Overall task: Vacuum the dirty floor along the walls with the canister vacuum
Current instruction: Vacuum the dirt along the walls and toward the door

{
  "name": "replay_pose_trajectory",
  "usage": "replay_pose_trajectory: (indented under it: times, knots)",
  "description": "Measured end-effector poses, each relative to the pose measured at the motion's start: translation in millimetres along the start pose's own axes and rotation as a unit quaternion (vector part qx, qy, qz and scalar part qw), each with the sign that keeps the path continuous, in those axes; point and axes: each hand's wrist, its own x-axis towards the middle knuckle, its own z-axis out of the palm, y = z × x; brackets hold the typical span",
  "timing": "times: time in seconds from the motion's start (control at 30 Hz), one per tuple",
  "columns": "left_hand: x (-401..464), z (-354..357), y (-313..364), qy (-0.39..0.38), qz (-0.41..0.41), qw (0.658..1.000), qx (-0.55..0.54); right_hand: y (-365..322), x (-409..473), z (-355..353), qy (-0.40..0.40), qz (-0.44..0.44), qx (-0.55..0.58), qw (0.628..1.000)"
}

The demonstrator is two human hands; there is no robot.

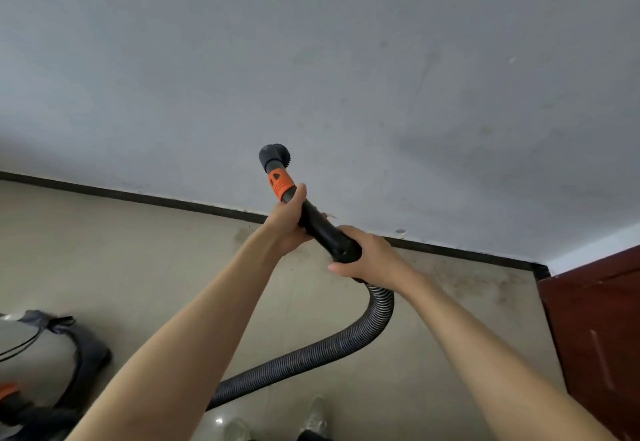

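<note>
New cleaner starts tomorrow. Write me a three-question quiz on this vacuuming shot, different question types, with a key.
1. True or false: the brush nozzle is pressed on the floor.
2. Multiple choice: what colour is the collar just behind the nozzle? A) blue B) orange C) white
3. Fill in: the ribbed hose curves down from the black handle below the ______ hand.

Key
1. False: it is raised, seen against the grey wall, above the dark baseboard.
2. B. The left hand grips the tube just below it.
3. right
</note>
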Motion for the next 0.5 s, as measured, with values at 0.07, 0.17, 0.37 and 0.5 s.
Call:
replay_pose_trajectory:
  times: [0.07,0.17,0.37,0.5]
  knots:
    - [14.1,-3.7,-9.4,0.038,0.000,0.998,-0.042,5.0,7.3,14.1,-0.009,0.003,0.040,0.999]
    - [35.1,-24.3,-16.4,0.102,0.025,0.994,-0.025,13.9,24.0,45.1,-0.004,0.018,0.094,0.995]
    - [87.1,-96.9,-11.7,0.166,0.055,0.984,-0.033,26.8,77.0,118.0,0.000,0.057,0.126,0.990]
    - [134.1,-161.6,3.2,0.192,0.048,0.979,-0.048,12.7,127.7,178.2,0.031,0.060,0.186,0.980]
